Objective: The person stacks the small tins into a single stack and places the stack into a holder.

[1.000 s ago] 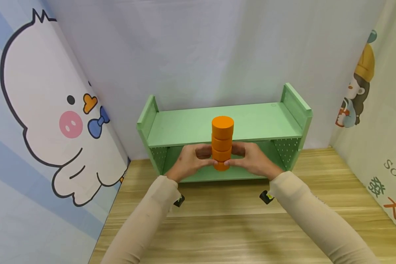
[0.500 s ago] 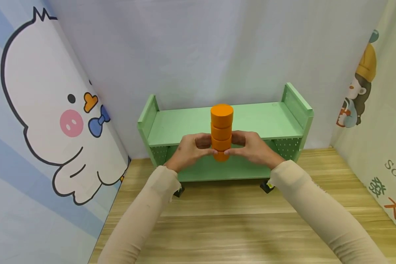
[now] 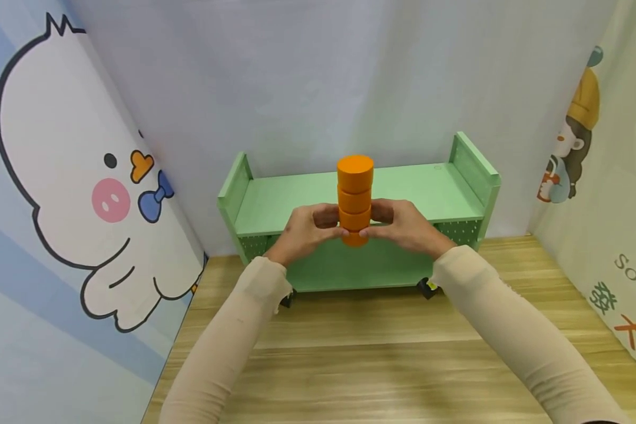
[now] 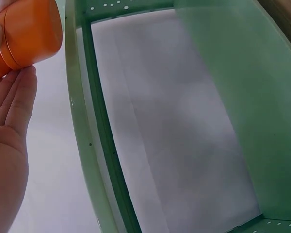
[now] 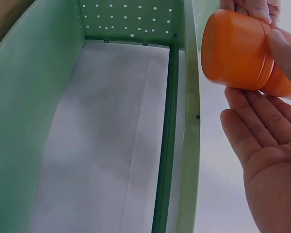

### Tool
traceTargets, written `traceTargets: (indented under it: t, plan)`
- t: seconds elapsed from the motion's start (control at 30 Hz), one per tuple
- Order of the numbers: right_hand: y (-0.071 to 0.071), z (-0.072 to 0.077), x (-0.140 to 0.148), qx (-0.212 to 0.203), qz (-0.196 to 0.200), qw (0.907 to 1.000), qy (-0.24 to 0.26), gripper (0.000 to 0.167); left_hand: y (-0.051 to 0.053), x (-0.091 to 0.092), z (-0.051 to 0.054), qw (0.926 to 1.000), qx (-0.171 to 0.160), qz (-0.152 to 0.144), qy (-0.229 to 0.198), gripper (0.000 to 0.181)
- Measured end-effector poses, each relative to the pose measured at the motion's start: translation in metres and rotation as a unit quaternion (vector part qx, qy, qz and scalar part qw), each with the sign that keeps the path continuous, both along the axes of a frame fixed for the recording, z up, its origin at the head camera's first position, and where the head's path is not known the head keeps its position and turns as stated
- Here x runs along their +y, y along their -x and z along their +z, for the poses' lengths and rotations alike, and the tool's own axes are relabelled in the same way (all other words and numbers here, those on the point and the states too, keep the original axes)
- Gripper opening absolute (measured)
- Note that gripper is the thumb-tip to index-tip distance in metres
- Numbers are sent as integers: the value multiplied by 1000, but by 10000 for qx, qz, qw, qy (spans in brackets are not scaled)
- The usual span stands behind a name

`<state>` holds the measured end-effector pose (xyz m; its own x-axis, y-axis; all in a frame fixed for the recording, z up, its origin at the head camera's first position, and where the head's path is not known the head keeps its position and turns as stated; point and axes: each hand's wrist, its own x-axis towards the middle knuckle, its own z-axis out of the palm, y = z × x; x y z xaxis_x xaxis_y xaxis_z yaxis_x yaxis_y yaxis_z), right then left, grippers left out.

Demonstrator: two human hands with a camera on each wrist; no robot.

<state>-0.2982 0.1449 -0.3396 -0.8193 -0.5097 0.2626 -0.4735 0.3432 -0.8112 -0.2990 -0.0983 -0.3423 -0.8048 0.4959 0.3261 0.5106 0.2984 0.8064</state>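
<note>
Several orange cylindrical blocks stand in an upright column (image 3: pixel 355 200) at the middle of the head view, held up in front of the green shelf (image 3: pixel 297 194). From the left side my left hand (image 3: pixel 306 231) grips the lower part, thumb in front and fingers behind. My right hand (image 3: pixel 403 227) grips it the same way from the right. The wrist views show the orange column's rounded bottom (image 4: pixel 34 31) and the extended fingers (image 5: pixel 262 116) against its far side. Part of the column's sides is covered by the hands.
The two-tier shelf has raised side panels (image 3: pixel 474 171) and perforated lower sides. It stands on a wood-grain table (image 3: pixel 350 365) before a pale curtain (image 3: pixel 318 88). Printed curtains flank it, with a cartoon chick (image 3: pixel 58 147) on the left.
Both hands have raised the orange column, from in front of the lower tier to in front of the shelf's upper board. Their grip looks the same.
</note>
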Motion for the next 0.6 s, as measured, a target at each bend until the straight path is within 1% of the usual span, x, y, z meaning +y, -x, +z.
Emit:
traceTargets:
  t: [0.23, 0.4, 0.6]
  plan:
    - [5, 2, 1, 25, -8, 10000, -66, 57, 4, 2, 3, 9999, 90, 51, 39, 47]
    - [9, 3, 1, 36, -18, 10000, -77, 58, 8, 3, 3, 9998, 80, 119, 109, 48]
    - [13, 4, 0, 40, -43, 9999, -105, 57, 10, 2, 5, 9998, 56, 163, 107, 49]
